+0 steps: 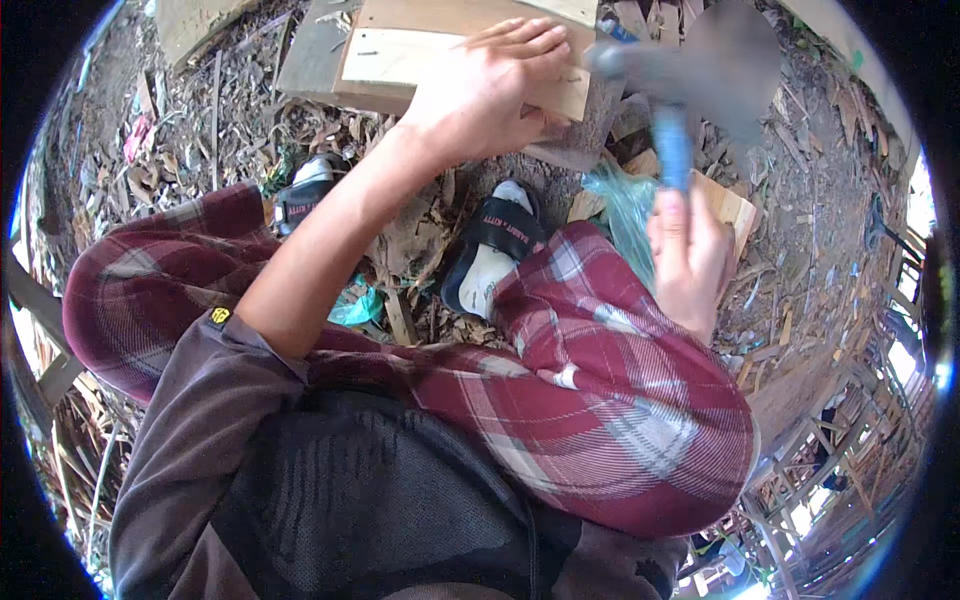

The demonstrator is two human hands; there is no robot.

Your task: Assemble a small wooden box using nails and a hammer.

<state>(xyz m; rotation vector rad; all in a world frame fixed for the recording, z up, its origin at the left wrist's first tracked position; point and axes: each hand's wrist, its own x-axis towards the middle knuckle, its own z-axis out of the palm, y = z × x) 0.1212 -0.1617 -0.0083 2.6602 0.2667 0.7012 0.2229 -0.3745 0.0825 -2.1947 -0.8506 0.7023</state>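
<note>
My left hand (490,85) lies on a pale wooden plank (390,58), fingers stretched across it and thumb spread toward the near edge. This plank is part of a piece of joined boards, and a nail lies or sticks out near its left end. In my right hand (690,255) is a hammer (672,150) with a blue handle, gripped low on the handle. The hammer's head, smeared by motion, is raised just right of the planks, apart from my left hand.
A grey wooden block (312,55) supports the boards. Beside my right hand lie a clear bluish plastic bag (620,205) and a wood offcut (725,210). My feet in black sandals (505,225) rest among dry leaves and chips. A green plastic scrap (357,303) lies between them.
</note>
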